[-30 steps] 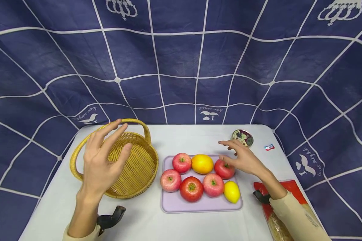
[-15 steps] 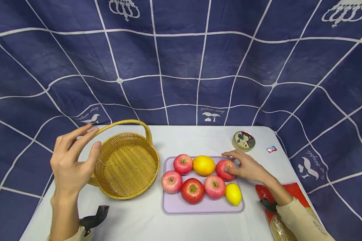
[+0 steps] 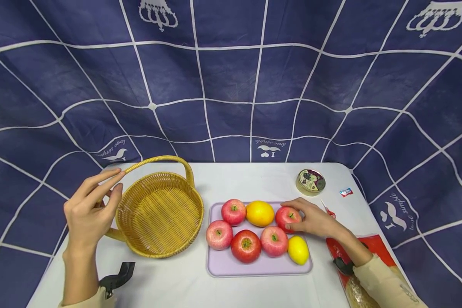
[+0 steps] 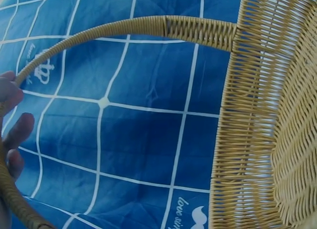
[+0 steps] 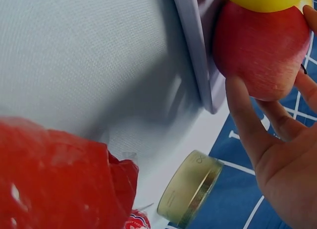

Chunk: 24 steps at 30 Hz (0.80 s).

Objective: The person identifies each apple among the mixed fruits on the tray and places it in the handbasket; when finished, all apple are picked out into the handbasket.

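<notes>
A woven wicker basket [image 3: 159,214] with an arched handle [image 3: 158,159] stands on the left of the white table. My left hand [image 3: 117,180] reaches the handle's left end with fingers and thumb spread loosely about it; in the left wrist view the fingertips [image 4: 17,130] lie beside the handle [image 4: 148,27]. On the lavender tray [image 3: 259,266] lie several red apples, an orange [image 3: 259,213] and a lemon [image 3: 298,249]. My right hand [image 3: 297,218] grips the back-right red apple [image 3: 285,214], which sits on the tray. Thumb and fingers curl round the apple [image 5: 257,50] in the right wrist view.
A round tin [image 3: 310,181] and a small wrapper [image 3: 345,192] lie behind the tray at the right. A red packet [image 3: 373,246] lies at the table's right front edge. A checked blue cloth hangs behind the table.
My left hand moved from above the basket out to the left end of its handle. My right hand dropped onto the back-right apple and closed round it.
</notes>
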Available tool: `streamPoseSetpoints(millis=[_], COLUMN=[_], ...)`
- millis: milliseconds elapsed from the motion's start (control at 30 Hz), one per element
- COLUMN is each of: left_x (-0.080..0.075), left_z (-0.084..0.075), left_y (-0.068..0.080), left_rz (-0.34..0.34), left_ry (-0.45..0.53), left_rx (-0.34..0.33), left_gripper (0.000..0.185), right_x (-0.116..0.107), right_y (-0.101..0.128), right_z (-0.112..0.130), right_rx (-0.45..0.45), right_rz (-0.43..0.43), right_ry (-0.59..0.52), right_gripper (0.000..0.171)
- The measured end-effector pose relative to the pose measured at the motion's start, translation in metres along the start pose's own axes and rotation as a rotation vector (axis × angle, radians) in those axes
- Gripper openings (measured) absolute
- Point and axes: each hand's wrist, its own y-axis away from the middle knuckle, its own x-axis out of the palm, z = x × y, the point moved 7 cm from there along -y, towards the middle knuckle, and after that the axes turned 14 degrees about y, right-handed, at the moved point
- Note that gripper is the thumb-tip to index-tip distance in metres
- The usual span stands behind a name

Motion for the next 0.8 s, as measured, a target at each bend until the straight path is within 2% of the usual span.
streamPoseSetpoints(millis=[233, 500, 800], left_x=[0.0, -0.003, -0.002], left_z=[0.005, 0.009, 0.008], left_y=[0.003, 0.007, 0.007], left_rz=[-0.043, -0.055, -0.059], left_ry=[0.052, 0.024, 0.021], left_rx=[-0.006, -0.011, 0.0], left_gripper=[0.015, 0.014, 0.013], right_x=[0.005, 0.012, 0.013], right_y=[-0.001, -0.003, -0.002], right_z=[-0.001, -0.002, -0.003], right_rx=[-0.001, 0.023, 0.002], right_rz=[0.021, 0.077, 0.065], right_ry=[0.021, -0.01, -0.032], right_gripper=[0.072, 0.076, 0.073])
